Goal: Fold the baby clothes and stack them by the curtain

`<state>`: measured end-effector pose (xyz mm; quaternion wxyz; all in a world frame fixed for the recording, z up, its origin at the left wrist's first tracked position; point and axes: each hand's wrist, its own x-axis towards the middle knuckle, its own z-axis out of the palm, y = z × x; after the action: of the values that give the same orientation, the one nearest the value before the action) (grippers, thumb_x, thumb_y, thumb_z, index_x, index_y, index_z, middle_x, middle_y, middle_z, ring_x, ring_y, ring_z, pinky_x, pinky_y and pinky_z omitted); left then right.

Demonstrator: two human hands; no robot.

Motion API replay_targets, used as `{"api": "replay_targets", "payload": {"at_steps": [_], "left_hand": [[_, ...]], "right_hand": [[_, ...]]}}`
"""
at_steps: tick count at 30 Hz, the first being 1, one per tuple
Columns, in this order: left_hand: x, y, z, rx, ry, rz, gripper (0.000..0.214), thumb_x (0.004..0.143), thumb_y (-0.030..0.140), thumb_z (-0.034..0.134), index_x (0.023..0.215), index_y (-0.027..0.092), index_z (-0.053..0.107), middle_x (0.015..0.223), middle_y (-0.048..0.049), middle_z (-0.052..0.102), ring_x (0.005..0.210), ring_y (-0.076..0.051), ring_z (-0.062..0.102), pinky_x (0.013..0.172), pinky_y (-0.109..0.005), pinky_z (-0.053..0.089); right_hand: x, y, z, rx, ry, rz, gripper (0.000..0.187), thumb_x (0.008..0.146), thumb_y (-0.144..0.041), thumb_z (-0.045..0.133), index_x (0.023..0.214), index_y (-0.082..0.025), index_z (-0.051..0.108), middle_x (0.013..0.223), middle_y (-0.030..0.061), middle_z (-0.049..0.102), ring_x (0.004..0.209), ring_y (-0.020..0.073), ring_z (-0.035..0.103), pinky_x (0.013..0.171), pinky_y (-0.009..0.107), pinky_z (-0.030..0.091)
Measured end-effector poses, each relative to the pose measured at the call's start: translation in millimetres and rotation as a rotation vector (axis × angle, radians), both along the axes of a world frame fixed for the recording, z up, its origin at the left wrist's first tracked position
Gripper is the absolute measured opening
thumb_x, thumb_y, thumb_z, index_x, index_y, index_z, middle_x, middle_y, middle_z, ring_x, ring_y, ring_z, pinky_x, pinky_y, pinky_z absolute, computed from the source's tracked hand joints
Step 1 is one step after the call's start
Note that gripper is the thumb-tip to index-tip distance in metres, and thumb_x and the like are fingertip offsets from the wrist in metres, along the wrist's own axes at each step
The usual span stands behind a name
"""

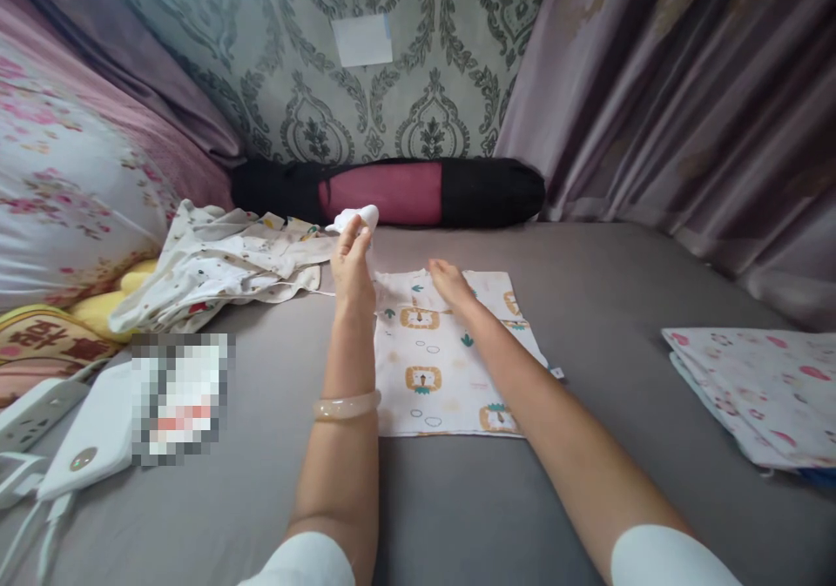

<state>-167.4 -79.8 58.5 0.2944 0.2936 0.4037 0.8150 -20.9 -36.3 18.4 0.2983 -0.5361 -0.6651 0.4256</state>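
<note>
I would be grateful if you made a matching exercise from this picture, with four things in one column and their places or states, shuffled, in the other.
Things
1. Left hand
2. Lion-print cloth
3. Bangle
4. Black-and-pink bag

Places or states
A. Around the left forearm
B. Lying before the patterned wall
C. Raised, holding a white item
D. Spread on the grey sheet, right hand over it

Pairs: 1-C, 2-D, 3-A, 4-B

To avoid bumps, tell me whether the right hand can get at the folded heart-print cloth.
Probably yes: the right hand is at the lion-print cloth, and nothing upright shows between it and the folded heart-print cloth, though it would likely need to swing right.
</note>
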Motion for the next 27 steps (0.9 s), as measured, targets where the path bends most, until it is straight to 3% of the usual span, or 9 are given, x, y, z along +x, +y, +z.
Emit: {"api": "replay_targets", "payload": {"at_steps": [4,7,14,18,21,25,27], "left_hand": [[28,5,-6.0,0.007,0.139,-0.063,0.034,0.081,0.023,0.070,0.114,0.019,0.066,0.130,-0.0070,0.062,0.132,-0.023,0.049,0.114,-0.039,0.032],[47,7,-18.2,-0.042,0.285,-0.094,0.038,0.081,0.027,0.071,0.118,0.021,0.064,0.133,-0.0072,0.059,0.133,-0.024,0.048,0.115,-0.040,0.031],[79,2,-47.8,-0.290,0.832,-0.132,0.044,0.085,0.022,0.061,0.129,0.020,0.056,0.132,-0.0120,0.056,0.127,-0.028,0.049,0.110,-0.044,0.034],[93,-6,-59.8,-0.430,1.156,-0.226,0.049,0.085,0.024,0.058,0.134,0.019,0.052,0.134,-0.0157,0.054,0.128,-0.032,0.048,0.110,-0.052,0.030],[100,-12,-65.8,-0.440,1.331,-0.317,0.045,0.087,0.028,0.056,0.131,0.022,0.053,0.137,-0.0146,0.052,0.131,-0.032,0.045,0.111,-0.058,0.025],[102,-17,-65.5,-0.435,1.424,-0.465,0.040,0.088,0.036,0.057,0.126,0.025,0.058,0.149,-0.0140,0.042,0.139,-0.033,0.035,0.112,-0.061,0.022],[102,-17,-61.8,-0.404,1.379,-0.518,0.039,0.088,0.037,0.057,0.125,0.024,0.061,0.145,-0.0138,0.047,0.138,-0.032,0.037,0.111,-0.056,0.028]], "right_hand": [[27,-4,0.4,-0.313,0.380,-0.087,0.049,0.098,-0.032,0.028,0.135,-0.008,0.049,0.135,0.0182,0.059,0.115,0.0197,0.062,0.095,0.032,0.050],[43,-6,-4.2,-0.412,0.495,-0.099,0.049,0.098,-0.030,0.025,0.137,-0.009,0.044,0.139,0.0198,0.055,0.115,0.0195,0.062,0.095,0.035,0.051],[60,2,-18.4,-0.434,0.599,-0.088,0.050,0.098,-0.033,0.020,0.136,-0.009,0.042,0.130,0.0215,0.061,0.106,0.0217,0.066,0.092,0.040,0.052],[63,3,-14.4,-0.431,0.616,-0.120,0.050,0.099,-0.036,0.016,0.132,-0.012,0.045,0.117,0.0190,0.067,0.099,0.0223,0.068,0.085,0.041,0.055],[66,4,-8.9,-0.422,0.610,-0.134,0.052,0.100,-0.043,0.016,0.129,-0.013,0.047,0.110,0.0166,0.069,0.095,0.0226,0.068,0.078,0.038,0.056],[67,5,-6.2,-0.407,0.692,-0.134,0.034,0.097,-0.046,0.041,0.105,-0.018,0.058,0.092,0.0088,0.070,0.084,0.0198,0.068,0.070,0.029,0.056],[67,5,-7.3,-0.405,0.769,-0.153,0.019,0.090,-0.038,0.057,0.092,-0.019,0.058,0.080,0.0037,0.068,0.073,0.0173,0.066,0.063,0.026,0.055]]}}
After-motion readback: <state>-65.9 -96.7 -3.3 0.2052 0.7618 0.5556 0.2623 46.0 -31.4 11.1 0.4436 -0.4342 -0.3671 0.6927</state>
